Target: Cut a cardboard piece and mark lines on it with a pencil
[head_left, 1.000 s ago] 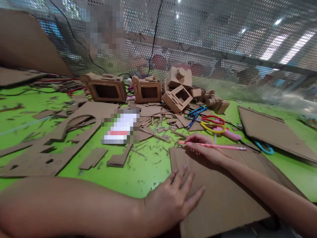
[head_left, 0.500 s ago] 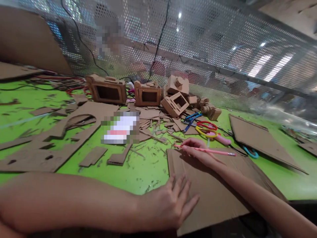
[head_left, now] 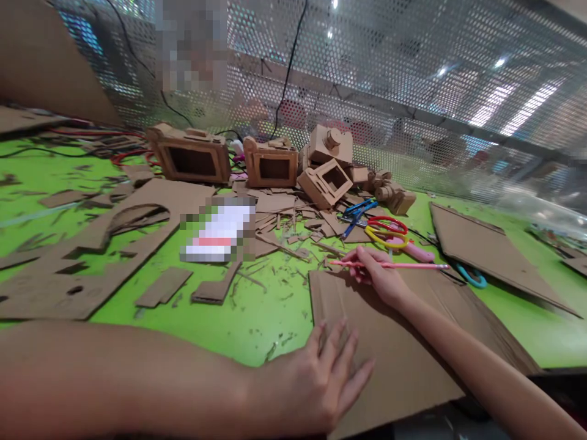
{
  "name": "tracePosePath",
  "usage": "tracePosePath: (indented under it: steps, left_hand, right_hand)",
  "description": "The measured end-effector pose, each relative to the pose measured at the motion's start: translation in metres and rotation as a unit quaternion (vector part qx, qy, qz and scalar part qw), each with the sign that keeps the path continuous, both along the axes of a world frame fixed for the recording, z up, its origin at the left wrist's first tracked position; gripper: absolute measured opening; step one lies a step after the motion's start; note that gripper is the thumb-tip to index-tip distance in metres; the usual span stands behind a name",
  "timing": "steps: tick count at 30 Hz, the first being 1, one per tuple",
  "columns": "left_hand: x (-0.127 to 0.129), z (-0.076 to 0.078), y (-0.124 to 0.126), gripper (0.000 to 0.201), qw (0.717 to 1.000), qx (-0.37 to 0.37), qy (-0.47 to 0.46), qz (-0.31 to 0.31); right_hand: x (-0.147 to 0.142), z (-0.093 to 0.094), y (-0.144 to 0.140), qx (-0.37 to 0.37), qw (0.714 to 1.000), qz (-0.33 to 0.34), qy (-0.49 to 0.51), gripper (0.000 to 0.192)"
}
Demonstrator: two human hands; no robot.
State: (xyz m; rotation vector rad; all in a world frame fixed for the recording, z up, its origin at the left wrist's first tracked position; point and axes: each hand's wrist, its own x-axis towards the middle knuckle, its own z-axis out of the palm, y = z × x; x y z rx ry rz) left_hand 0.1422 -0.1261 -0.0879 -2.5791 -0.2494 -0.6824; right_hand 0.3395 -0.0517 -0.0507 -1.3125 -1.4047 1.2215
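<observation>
A flat sheet of brown cardboard (head_left: 413, 348) lies at the front edge of the green table. My left hand (head_left: 321, 373) rests on its left side, fingers spread. Over the sheet's far edge, my right hand (head_left: 371, 269) has its fingers closed around a pink pencil (head_left: 417, 266). The pencil lies nearly level, its tip pointing left and its eraser end to the right. Just beyond that hand are scissors with red and yellow handles (head_left: 387, 232), a blue tool (head_left: 358, 214) and a pink-handled tool (head_left: 417, 250).
Cardboard camera models (head_left: 188, 156) stand along the back before a perforated metal screen (head_left: 367, 79). A cut-out cardboard panel (head_left: 105, 275) and scraps cover the left. A blurred white-and-red rectangle (head_left: 220, 229) lies mid-table. Another cardboard sheet (head_left: 495, 250) is at right.
My right hand has shifted slightly right with the pencil, which now lies more level. My left hand stays on the sheet. The whole view has tilted and moved a little.
</observation>
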Motion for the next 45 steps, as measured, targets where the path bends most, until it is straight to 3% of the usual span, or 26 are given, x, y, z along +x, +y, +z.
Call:
tracePosePath:
  steps: [4,8,12,16,23,33,45]
  left_hand:
    - [-0.002,-0.002,-0.003,0.04,1.0,-0.004,-0.003,0.018]
    - [-0.003,-0.007,-0.003,0.041,1.0,-0.008,-0.016,0.02]
    - [-0.003,-0.015,0.0,0.045,1.0,0.009,-0.029,0.006]
    - [-0.004,-0.019,-0.001,0.048,1.0,0.013,-0.013,0.012]
    - [-0.003,-0.021,-0.004,0.047,0.999,-0.004,-0.01,0.033]
    - [-0.005,-0.011,-0.016,0.045,0.996,-0.042,0.024,0.08]
    - [-0.008,-0.006,-0.011,0.046,0.996,-0.028,0.057,0.057]
  right_hand:
    - [0.004,0.001,0.002,0.021,0.996,-0.026,0.077,0.038]
    - [0.028,0.0,0.001,0.036,0.986,-0.057,0.152,0.035]
    - [0.064,-0.004,-0.005,0.077,0.994,-0.07,0.036,0.034]
    - [0.085,-0.007,-0.002,0.122,0.98,-0.09,-0.126,0.036]
    - [0.083,-0.006,0.005,0.137,0.962,-0.122,-0.202,0.032]
    - [0.082,-0.005,0.006,0.144,0.956,-0.119,-0.226,0.031]
    - [0.079,-0.002,0.004,0.146,0.953,-0.114,-0.24,0.027]
